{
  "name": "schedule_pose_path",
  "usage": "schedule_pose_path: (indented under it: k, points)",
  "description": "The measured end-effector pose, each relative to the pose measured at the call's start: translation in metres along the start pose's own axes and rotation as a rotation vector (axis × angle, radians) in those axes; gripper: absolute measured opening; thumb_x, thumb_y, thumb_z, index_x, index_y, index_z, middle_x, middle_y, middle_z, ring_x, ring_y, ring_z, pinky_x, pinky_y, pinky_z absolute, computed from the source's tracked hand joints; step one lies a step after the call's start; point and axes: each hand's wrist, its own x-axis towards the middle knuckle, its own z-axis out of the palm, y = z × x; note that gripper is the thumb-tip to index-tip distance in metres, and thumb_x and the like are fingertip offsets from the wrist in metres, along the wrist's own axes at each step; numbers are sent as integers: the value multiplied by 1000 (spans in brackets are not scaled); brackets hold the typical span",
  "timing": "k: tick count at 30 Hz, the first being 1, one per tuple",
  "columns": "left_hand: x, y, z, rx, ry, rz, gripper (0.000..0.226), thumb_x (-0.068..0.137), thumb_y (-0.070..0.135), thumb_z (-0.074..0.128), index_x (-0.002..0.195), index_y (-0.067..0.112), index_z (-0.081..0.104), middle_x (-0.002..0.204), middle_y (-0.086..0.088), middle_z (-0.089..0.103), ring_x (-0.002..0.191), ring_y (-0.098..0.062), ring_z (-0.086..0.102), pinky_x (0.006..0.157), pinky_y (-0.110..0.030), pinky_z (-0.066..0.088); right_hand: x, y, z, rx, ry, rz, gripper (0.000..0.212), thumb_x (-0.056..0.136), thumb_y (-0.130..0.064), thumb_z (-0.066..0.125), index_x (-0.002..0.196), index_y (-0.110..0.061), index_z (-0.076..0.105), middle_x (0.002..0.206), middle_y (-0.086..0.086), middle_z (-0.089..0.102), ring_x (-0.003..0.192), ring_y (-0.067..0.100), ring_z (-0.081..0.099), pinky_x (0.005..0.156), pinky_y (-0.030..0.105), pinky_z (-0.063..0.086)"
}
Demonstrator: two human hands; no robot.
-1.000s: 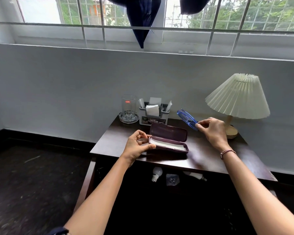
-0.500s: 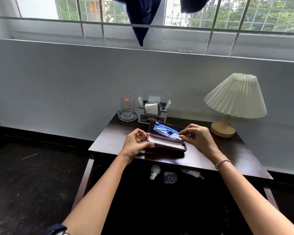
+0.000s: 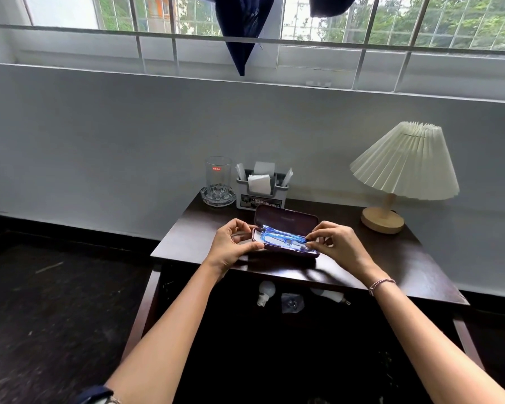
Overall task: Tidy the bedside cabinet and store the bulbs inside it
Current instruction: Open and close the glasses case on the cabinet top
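An open dark purple glasses case (image 3: 286,221) lies on the dark wooden bedside cabinet (image 3: 391,258). Folded blue glasses (image 3: 283,239) lie inside it. My left hand (image 3: 231,244) grips the case's left end. At the case's right end my right hand (image 3: 337,243) pinches the glasses. Below the top, on the dark lower shelf, lie a white bulb (image 3: 266,291), a clear bulb (image 3: 292,303) and another white bulb (image 3: 331,295) on its side.
At the back of the cabinet stand a glass tumbler (image 3: 217,176) in a glass dish, a grey holder with white paper packets (image 3: 261,189), and a pleated cream lamp (image 3: 403,164) on a wooden base at the right. A white wall rises right behind.
My right hand brought the blue glasses from the air at the right down into the open case. My left hand stayed on the case's left end.
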Motion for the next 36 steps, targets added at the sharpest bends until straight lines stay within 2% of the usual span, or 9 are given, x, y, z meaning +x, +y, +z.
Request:
schedule_pose_path:
  k: [6,9,14,18,23,26,28,31,36]
  points:
    - [0,0,0,4,-1,0,39,64,-11,77,77,13,49,100,-4,67,92,-17,67,74,-19,56,0,2,3,-13,-3,-22,9,76,-13,76,83,-8,75,83,3,65,68,24,60,63,21,44]
    - [-1,1,0,16,-3,-4,38,64,-9,78,76,14,51,101,-5,67,94,-20,67,80,-24,57,1,1,8,-5,-2,-12,9,76,-12,76,83,-8,76,83,0,64,69,23,61,64,24,46]
    - [-2,2,1,9,-4,-11,37,64,-10,77,77,12,51,104,-11,66,94,-22,66,86,-30,56,-1,2,15,27,19,3,9,76,-11,76,84,-9,76,82,-2,65,67,19,62,62,12,43]
    - [-2,3,0,0,-7,-9,37,65,-11,76,78,12,51,103,-8,66,91,-18,67,78,-21,56,-6,3,17,14,35,-9,17,75,-11,76,92,-11,76,83,3,67,69,19,61,68,24,50]
    - [-1,1,-1,-11,-5,-20,37,65,-12,76,79,13,52,99,-4,67,86,-12,69,72,-17,54,-14,4,19,123,267,75,33,71,-13,78,103,-15,72,92,-3,60,77,19,62,75,15,50]
    - [0,0,-1,-11,-2,-19,37,65,-12,76,79,13,52,99,-4,67,86,-12,69,72,-17,54,-21,7,20,255,385,176,52,67,-27,78,117,-19,64,104,-3,57,90,13,59,79,10,49]
    - [0,-1,-2,-8,-2,-22,37,65,-11,77,79,14,52,99,-4,68,86,-12,70,72,-17,54,-26,10,21,395,341,265,72,63,-34,76,129,-21,52,118,-3,52,103,8,56,86,13,48]
    - [1,-2,-3,-4,-1,-25,37,65,-11,76,80,14,53,99,-3,68,84,-10,71,72,-16,54,-30,18,21,551,279,354,88,59,-34,77,138,-26,40,137,1,46,123,11,47,92,23,47]
    - [1,-2,-4,-10,6,-37,40,65,-10,76,85,14,52,99,-4,68,84,-11,70,75,-19,56,-29,20,18,654,121,391,111,50,-33,83,145,-34,26,148,-4,35,131,14,40,99,32,45]
